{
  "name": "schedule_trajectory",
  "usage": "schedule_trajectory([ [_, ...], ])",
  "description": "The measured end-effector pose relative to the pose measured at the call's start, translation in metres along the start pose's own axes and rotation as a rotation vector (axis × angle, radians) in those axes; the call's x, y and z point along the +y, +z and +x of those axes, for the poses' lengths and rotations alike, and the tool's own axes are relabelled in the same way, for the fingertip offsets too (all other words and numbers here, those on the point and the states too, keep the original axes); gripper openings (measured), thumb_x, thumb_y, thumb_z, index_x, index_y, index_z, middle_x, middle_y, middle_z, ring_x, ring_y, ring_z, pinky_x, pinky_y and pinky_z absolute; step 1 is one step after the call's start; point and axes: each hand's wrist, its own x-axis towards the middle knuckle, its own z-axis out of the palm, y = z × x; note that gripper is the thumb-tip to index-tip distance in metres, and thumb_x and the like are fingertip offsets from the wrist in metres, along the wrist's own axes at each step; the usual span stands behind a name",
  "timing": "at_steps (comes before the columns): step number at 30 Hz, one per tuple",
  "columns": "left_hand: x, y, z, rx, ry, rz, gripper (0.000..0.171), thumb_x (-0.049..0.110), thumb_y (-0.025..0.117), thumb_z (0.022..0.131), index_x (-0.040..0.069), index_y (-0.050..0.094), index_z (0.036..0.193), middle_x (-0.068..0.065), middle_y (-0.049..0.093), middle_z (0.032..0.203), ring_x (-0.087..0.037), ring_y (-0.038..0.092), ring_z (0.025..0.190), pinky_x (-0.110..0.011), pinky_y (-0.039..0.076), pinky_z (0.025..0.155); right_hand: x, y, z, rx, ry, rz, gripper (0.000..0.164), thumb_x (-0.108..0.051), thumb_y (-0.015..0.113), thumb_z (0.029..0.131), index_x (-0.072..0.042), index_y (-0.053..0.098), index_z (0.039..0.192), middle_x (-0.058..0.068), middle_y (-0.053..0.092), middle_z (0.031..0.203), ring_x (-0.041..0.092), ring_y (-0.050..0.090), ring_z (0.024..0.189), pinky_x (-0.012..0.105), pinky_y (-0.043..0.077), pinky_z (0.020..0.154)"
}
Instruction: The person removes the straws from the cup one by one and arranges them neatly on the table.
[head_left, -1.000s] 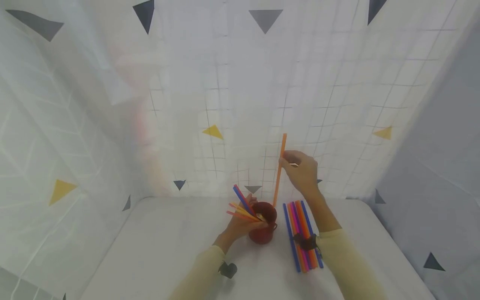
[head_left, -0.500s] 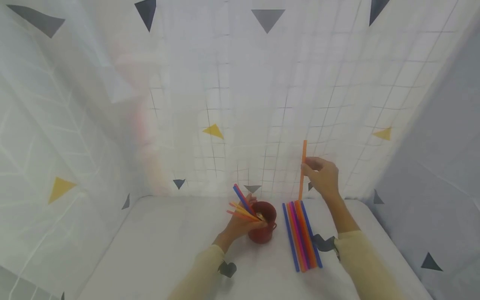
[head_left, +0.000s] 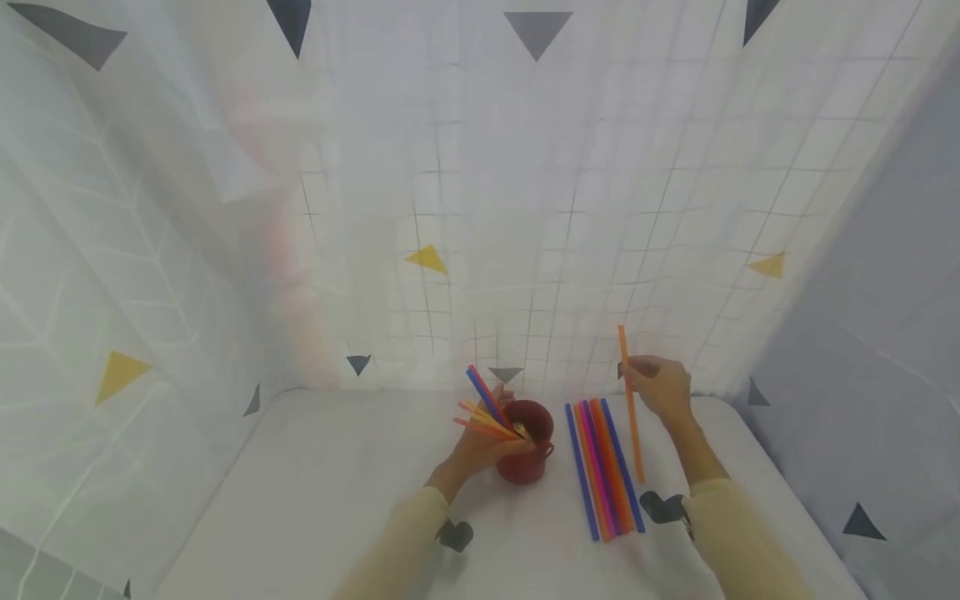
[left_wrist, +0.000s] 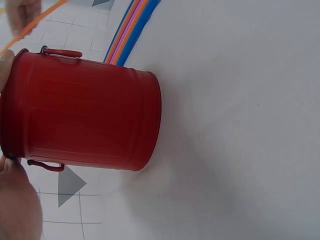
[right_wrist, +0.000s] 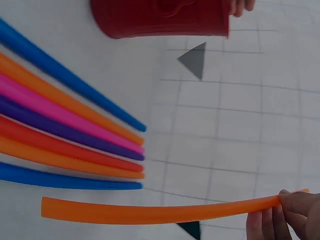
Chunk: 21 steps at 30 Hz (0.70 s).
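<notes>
My left hand (head_left: 476, 454) grips the rim of a small red bucket (head_left: 522, 468) with little side handles. The bucket's mouth is partly covered by the hand, and blue, red, orange and yellow straws (head_left: 486, 396) lean out of it to the left. In the left wrist view the bucket (left_wrist: 90, 110) fills the left side, with fingertips at its rim. My right hand (head_left: 663, 387) pinches an orange straw (head_left: 633, 429) near its upper part; its lower end hangs just right of a row of straws (head_left: 604, 475). The right wrist view shows the straw (right_wrist: 140, 215) held by thumb and fingertips.
Blue, orange, pink, purple and red straws lie side by side right of the bucket, on the white tabletop (head_left: 322, 492). Behind the table stands a pale gridded backdrop (head_left: 495, 250) with triangle marks. A dark wrist device (head_left: 454, 536) sits by the left sleeve.
My right hand has carried the orange straw rightward from beside the bucket, over the row's far ends, then down to the row's right side. The left hand stays at the bucket.
</notes>
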Motion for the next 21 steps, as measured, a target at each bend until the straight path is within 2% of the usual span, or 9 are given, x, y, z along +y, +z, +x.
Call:
schedule_trajectory([
  [6,0.019,-0.004,-0.005,-0.011,-0.004,-0.048,0.100,0.015,0.083,0.079,0.011,0.018,0.155,-0.009,0.040,0.149,-0.030,0.040,0.135,-0.056,0.033,0.108,0.027,0.010,-0.002,0.025,-0.041,-0.051,0.034,-0.022,0.067,0.092,0.004,0.067,0.114,0.024,0.069,0.106,0.034,0.070,0.082,0.048,0.053,0.083],
  [12,0.023,-0.008,-0.006,-0.034,-0.002,-0.018,0.100,0.018,0.082,0.080,0.008,0.017,0.155,-0.010,0.040,0.150,-0.030,0.041,0.135,-0.053,0.036,0.107,0.053,0.026,-0.010,-0.048,0.006,-0.076,0.034,-0.020,0.069,0.090,0.005,0.068,0.112,0.022,0.071,0.098,0.030,0.071,0.078,0.035,0.057,0.066],
  [14,0.023,-0.008,-0.006,-0.036,-0.004,-0.009,0.100,0.018,0.082,0.080,0.007,0.016,0.155,-0.010,0.040,0.150,-0.030,0.041,0.135,-0.053,0.035,0.108,0.060,0.031,-0.014,-0.067,0.020,-0.086,0.033,-0.020,0.069,0.090,0.006,0.068,0.111,0.022,0.071,0.100,0.031,0.070,0.081,0.036,0.057,0.068],
  [17,0.023,-0.008,-0.006,-0.039,-0.004,-0.002,0.101,0.019,0.082,0.080,0.007,0.016,0.155,-0.009,0.040,0.150,-0.030,0.040,0.135,-0.053,0.034,0.108,0.069,0.035,-0.018,-0.076,0.030,-0.115,0.032,-0.019,0.069,0.088,0.005,0.069,0.109,0.022,0.070,0.103,0.035,0.069,0.087,0.042,0.056,0.076],
  [21,0.023,-0.007,-0.006,-0.039,0.001,-0.011,0.100,0.019,0.082,0.080,0.008,0.017,0.155,-0.009,0.040,0.149,-0.030,0.041,0.135,-0.053,0.034,0.108,0.075,0.038,-0.021,-0.098,0.074,-0.121,0.034,-0.019,0.069,0.088,0.007,0.068,0.111,0.024,0.068,0.106,0.034,0.069,0.085,0.045,0.055,0.078],
])
